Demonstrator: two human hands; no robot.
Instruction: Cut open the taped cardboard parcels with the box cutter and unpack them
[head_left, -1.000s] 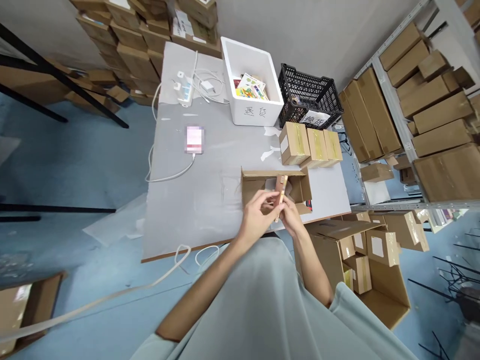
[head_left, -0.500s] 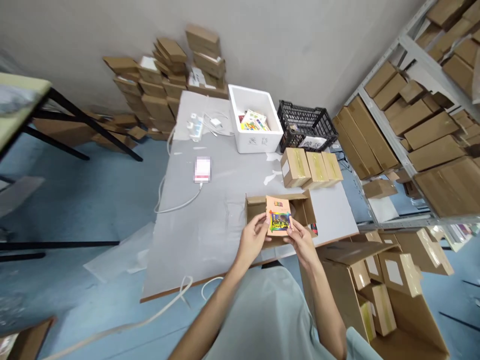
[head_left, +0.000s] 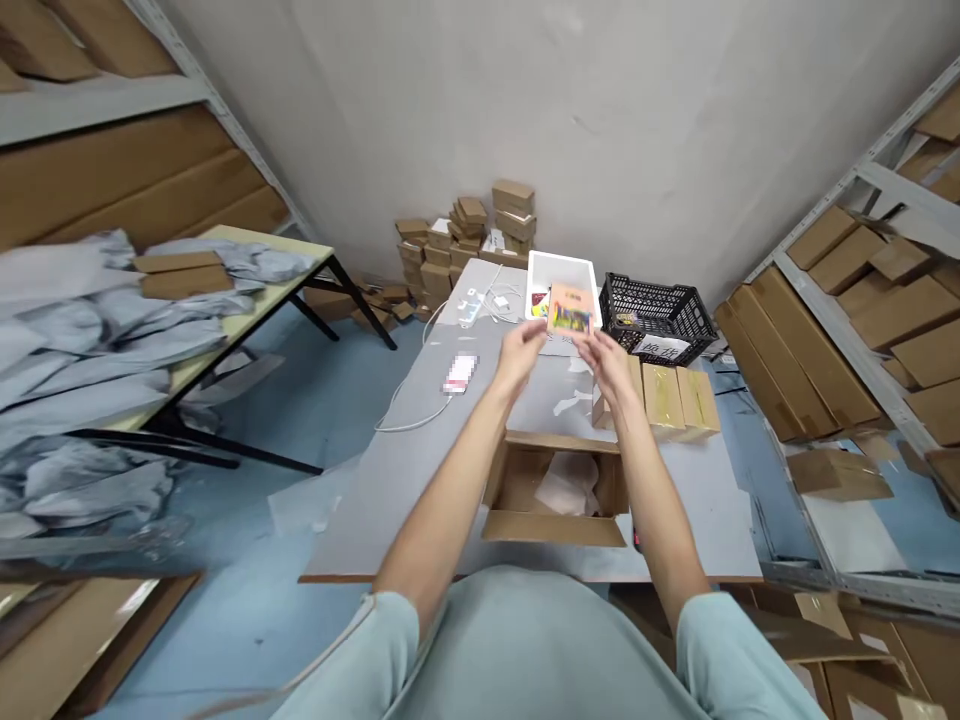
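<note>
My two hands reach out over the grey table (head_left: 420, 470) with a small orange packet (head_left: 571, 306) bearing a colourful picture. My left hand (head_left: 525, 352) pinches its lower left edge and my right hand (head_left: 609, 362) its lower right edge. The packet hangs in front of the white foam box (head_left: 562, 266) at the table's far end. Below my forearms, an open cardboard box (head_left: 555, 528) with white paper (head_left: 570, 485) inside sits near the front edge.
A black crate (head_left: 656, 310) stands right of the foam box, with taped cartons (head_left: 679, 400) in front of it. A phone (head_left: 460, 373) on a cable lies to the left. A side table with grey bags (head_left: 112, 320) is left, carton shelves (head_left: 847, 300) right.
My hands lifted the packet from over the open box and carried it forward toward the foam box. My head came up, so the wall and the side table are in sight.
</note>
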